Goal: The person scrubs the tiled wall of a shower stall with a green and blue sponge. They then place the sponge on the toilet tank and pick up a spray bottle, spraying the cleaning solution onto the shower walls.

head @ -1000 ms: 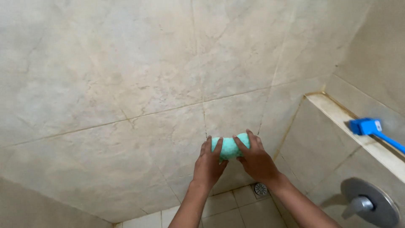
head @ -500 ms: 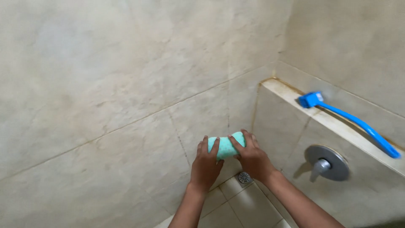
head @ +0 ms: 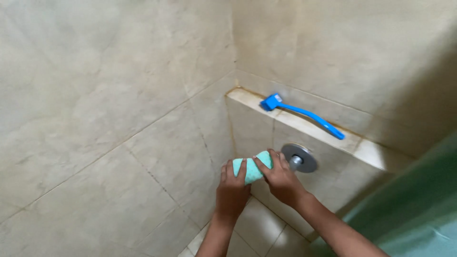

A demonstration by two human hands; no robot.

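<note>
Soft turquoise cloth pad looking matt; beige marbled wall tiles showing slight sheen (round valve plate gleaming metallic); blue brush appearing smooth plastic.

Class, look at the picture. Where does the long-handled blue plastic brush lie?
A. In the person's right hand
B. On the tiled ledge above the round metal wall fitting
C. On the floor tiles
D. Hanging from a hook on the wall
B: the long-handled blue plastic brush lies flat on the tiled ledge, above the round metal wall fitting, away from both hands.
</note>
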